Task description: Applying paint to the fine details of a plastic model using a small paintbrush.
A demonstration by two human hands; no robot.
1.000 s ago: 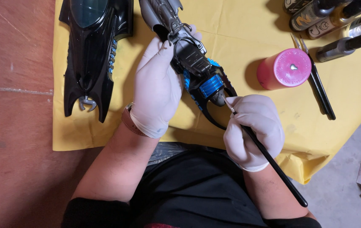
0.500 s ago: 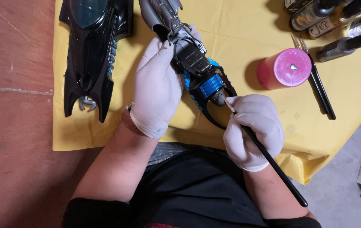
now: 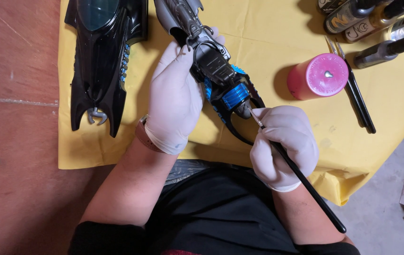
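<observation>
Nearest us, our gloved right hand [image 3: 284, 146] pinches a black paintbrush [image 3: 301, 179], its tip touching the blue rear of a grey model vehicle [image 3: 213, 66]. Our gloved left hand [image 3: 176, 97] is clamped around that model over the yellow cloth [image 3: 268, 28]. Beyond stand a pink cup [image 3: 319, 75], a black car body [image 3: 100, 61] and, we think, paint bottles [image 3: 367, 16].

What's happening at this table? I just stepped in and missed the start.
A person in white gloves works on a toy vehicle part. The left hand grips the grey and blue model piece, while the right hand holds a thin paintbrush, tip at its rear end. A black car shell lies on the yellow cloth, near a pink cup.
</observation>
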